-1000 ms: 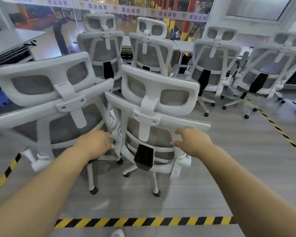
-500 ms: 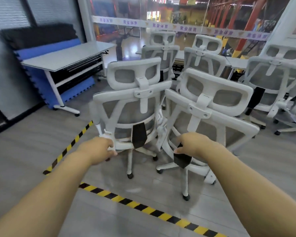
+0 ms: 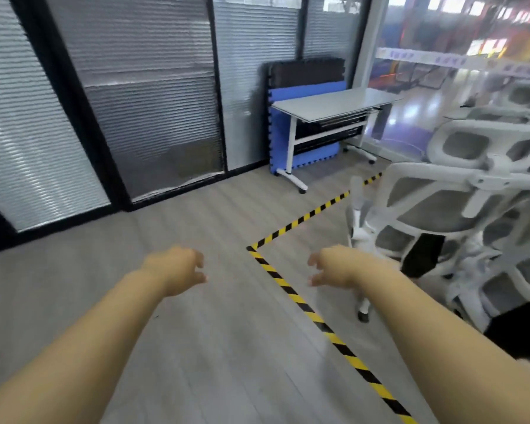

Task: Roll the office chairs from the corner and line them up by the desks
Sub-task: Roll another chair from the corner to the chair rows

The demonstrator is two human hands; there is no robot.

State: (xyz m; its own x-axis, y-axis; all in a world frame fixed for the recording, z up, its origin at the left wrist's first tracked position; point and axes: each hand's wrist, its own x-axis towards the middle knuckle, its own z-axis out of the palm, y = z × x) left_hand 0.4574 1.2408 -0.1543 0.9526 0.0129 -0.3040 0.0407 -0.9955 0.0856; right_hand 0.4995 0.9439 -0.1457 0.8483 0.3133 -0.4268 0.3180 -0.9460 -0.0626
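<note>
White office chairs with grey mesh backs crowd the right edge of the head view; the nearest chair shows its back and headrest, blurred by motion. My left hand hovers over bare floor, fingers apart, holding nothing. My right hand is also free, fingers loosely curled and apart, just left of the nearest chair's armrest and not touching it. More chairs stand behind it at the far right.
A white desk on casters stands by the back wall with blue and black foam mats leaning behind it. Yellow-black tape marks a corner on the grey floor. Glass partitions with blinds line the left.
Both hands have come off the two chairs they were gripping. The view has swung left, so the chairs now sit at the right edge and the blinds wall fills the left.
</note>
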